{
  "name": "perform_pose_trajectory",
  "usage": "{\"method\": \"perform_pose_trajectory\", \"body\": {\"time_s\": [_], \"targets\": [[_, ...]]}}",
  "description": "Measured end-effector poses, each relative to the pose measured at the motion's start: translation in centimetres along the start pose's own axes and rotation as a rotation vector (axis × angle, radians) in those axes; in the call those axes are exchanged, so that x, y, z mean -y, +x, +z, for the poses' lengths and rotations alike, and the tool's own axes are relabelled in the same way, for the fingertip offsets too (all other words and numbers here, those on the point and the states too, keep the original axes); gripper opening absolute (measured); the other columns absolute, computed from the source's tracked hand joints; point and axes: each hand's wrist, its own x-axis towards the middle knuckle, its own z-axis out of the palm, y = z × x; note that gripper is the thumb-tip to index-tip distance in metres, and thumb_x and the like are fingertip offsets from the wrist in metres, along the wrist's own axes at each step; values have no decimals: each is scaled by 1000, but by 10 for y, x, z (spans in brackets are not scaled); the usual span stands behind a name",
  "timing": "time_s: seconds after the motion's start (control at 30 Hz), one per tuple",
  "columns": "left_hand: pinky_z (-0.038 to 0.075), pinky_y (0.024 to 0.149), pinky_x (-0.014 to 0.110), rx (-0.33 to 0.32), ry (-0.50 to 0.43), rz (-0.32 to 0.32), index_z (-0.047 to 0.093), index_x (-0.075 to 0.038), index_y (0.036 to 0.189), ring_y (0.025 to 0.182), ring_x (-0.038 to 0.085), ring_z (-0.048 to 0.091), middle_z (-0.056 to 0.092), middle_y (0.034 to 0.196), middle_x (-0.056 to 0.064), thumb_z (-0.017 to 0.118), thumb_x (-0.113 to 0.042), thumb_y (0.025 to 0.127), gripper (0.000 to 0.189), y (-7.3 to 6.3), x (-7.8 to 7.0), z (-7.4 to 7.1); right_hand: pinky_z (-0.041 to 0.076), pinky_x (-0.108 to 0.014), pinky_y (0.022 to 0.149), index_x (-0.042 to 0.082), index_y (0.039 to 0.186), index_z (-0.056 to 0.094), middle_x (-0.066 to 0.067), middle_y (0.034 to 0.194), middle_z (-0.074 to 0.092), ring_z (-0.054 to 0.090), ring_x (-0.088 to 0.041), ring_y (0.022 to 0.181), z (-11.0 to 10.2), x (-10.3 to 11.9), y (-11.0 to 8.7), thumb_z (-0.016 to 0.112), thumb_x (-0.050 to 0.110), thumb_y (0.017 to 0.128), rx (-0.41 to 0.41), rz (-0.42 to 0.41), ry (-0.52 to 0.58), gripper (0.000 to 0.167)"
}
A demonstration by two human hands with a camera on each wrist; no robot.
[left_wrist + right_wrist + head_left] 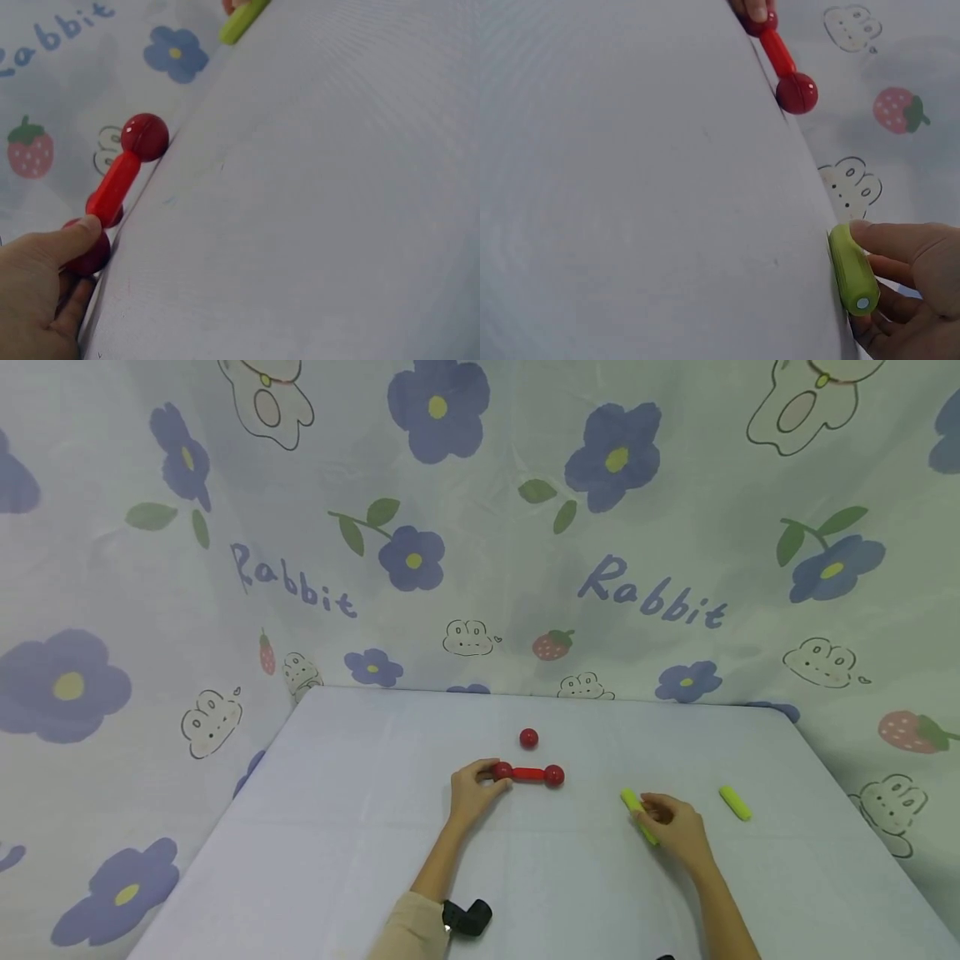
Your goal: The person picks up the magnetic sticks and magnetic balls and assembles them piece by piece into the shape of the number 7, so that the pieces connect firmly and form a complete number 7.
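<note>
My left hand grips the left-hand red ball, thumb and fingers around it. A red rod joins that ball to another red ball, lying like a small dumbbell on the table. In the left wrist view the thumb reaches to where the rod meets the gripped ball. Farther right, my right hand pinches a yellow-green rod lying aslant. A pale round disc shows on that rod's end in the right wrist view.
Behind the joined pieces lies a loose red ball. A second yellow-green rod rests to the right of my right hand. The white-covered table meets a patterned cloth at the back.
</note>
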Motion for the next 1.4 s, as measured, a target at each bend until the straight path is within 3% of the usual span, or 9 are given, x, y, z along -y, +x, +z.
{"method": "perform_pose_trajectory", "body": {"time_s": [0.23,0.5,0.6,0.73,0.93,1.1,1.4], "targets": [[53,84,42,-2,11,40,65,10,104,84,32,69,69,99,22,80,-6,72,39,0,-1,-1,50,-23,65,-12,109,62,-15,93,67,61,-22,81,4,7,-3,72,13,82,13,14,-108,38],[53,84,41,-3,1,38,65,11,103,84,32,69,69,99,22,80,-5,71,38,0,-3,-2,53,-41,68,-12,102,63,-16,88,66,62,-32,83,4,11,-4,71,19,83,40,11,-188,37],[53,83,41,-6,5,47,65,11,103,84,33,69,69,99,22,80,-5,71,39,0,-3,-2,54,-36,66,-12,104,64,-17,89,67,63,-33,85,4,10,-3,71,19,83,42,44,-151,38],[53,83,42,-4,13,53,65,11,104,84,33,68,69,99,22,80,-5,72,39,0,-3,-1,52,-25,62,-10,111,63,-14,93,67,63,-25,85,6,12,-3,70,22,85,45,123,-17,41],[53,83,41,-4,5,43,65,11,104,84,32,69,69,99,22,80,-6,71,39,0,-1,-1,48,-22,53,-8,120,59,-8,90,62,54,-10,71,11,18,-4,67,26,88,72,204,185,47],[54,83,39,1,4,38,65,11,104,84,31,69,69,100,21,80,-5,71,40,0,0,-1,46,-22,50,-4,121,59,-5,89,60,50,-9,68,16,23,-5,66,27,88,80,224,216,46],[54,82,40,-4,9,59,65,11,103,84,32,68,68,100,22,80,-6,71,40,0,0,-1,48,-23,57,-5,117,60,-11,96,61,53,-14,79,24,35,-6,67,21,87,83,180,219,40]]}}
